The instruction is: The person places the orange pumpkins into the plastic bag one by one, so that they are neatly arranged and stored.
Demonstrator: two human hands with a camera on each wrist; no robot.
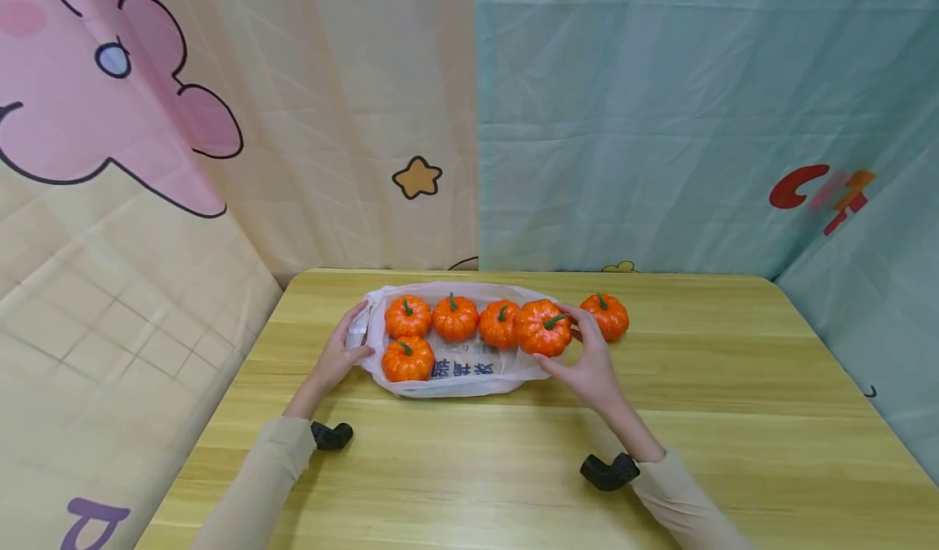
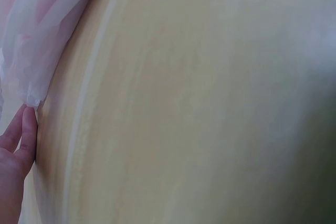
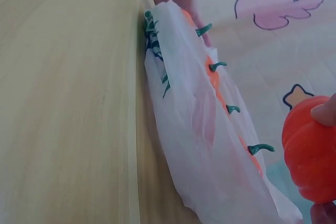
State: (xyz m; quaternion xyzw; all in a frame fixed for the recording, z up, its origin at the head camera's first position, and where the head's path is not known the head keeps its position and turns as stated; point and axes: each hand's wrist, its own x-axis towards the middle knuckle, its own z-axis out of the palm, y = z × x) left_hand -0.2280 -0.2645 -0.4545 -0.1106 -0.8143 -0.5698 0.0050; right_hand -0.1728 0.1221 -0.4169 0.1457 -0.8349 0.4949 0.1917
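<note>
A white translucent plastic bag (image 1: 469, 389) lies on the table, its mouth spread wide, with several orange toy pumpkins (image 1: 455, 319) with green stems inside. At the bag's left end, my left hand (image 1: 343, 358) grips the edge; in the left wrist view its fingertips pinch a gathered bit of plastic (image 2: 32, 95). My right hand (image 1: 589, 367) holds another toy pumpkin (image 1: 541, 328) between thumb and fingers, over the bag's right end. The right wrist view shows this held pumpkin (image 3: 310, 150) apart from the bag, beside its rim.
One more toy pumpkin (image 1: 606, 317) sits on the wooden table (image 1: 469, 468), right of the bag and just behind my right hand. Printed curtains (image 1: 623, 126) hang along the back and sides of the table. Dark printing (image 1: 462, 368) shows inside the bag.
</note>
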